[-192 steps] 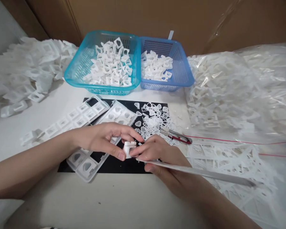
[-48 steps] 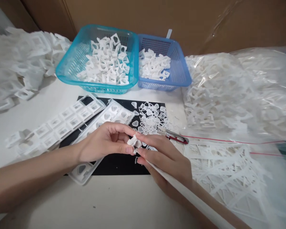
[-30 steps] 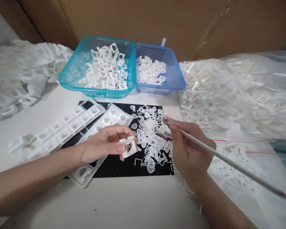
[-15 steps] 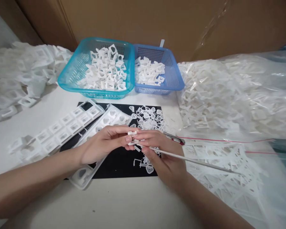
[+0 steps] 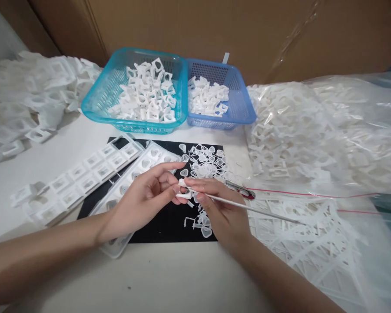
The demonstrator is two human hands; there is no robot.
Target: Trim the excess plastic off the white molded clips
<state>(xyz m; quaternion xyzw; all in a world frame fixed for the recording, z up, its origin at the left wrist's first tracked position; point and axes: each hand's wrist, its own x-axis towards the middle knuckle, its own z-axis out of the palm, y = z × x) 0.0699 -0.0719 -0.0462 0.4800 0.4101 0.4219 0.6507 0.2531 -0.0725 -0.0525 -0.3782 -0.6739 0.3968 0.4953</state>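
My left hand (image 5: 140,198) pinches a small white plastic part (image 5: 183,195) between thumb and fingers, its index finger stretched out above. My right hand (image 5: 230,213) is closed on a thin grey rod, perhaps a needle file (image 5: 257,209); its near tip meets the white part and its far end points to the lower right. The right fingertips also touch the part. Beneath both hands lies a black mat (image 5: 163,230) with many small white scraps (image 5: 208,158). A tool with a red and metal handle (image 5: 243,190) shows behind my right hand.
A teal basket (image 5: 99,115) and a blue basket (image 5: 244,108) of white parts stand at the back. Two white trays (image 5: 84,171) lie left, near piled white pieces (image 5: 52,82). Clear bags (image 5: 286,130) of parts and white sprues (image 5: 316,234) cover the right.
My left index finger has lifted off the white part, and the part's opening shows more now. The rod has swung slightly, its far end shifting up and left. The view has shifted a little.
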